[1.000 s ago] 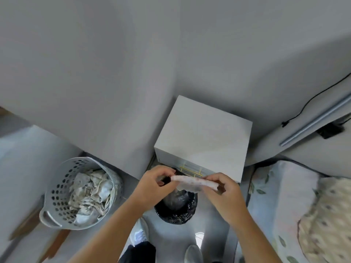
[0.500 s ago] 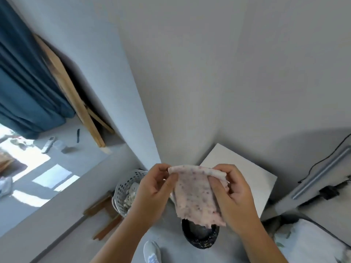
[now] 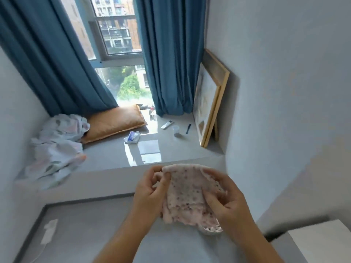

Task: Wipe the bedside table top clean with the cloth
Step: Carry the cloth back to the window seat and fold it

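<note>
A pale pink speckled cloth [image 3: 185, 194] hangs in the air between both hands at chest height. My left hand [image 3: 150, 192] pinches its upper left edge with thumb and fingers. Gripping the cloth's right side, my right hand [image 3: 226, 200] has fabric bunched under the fingers. The white bedside table [image 3: 322, 242] shows only as a corner of its top at the bottom right, below and to the right of my hands.
A grey window ledge [image 3: 171, 147] ahead holds an orange pillow [image 3: 114, 122], crumpled bedding [image 3: 55, 143], a remote [image 3: 167, 124], a cup [image 3: 176, 130] and a tissue pack [image 3: 132, 137]. A framed picture [image 3: 210, 107] leans on the right wall. Blue curtains [image 3: 169, 54] flank the window.
The view has swung left and up from the bedside table and baskets to the window ledge. Both hands kept hold of the cloth and spread it open.
</note>
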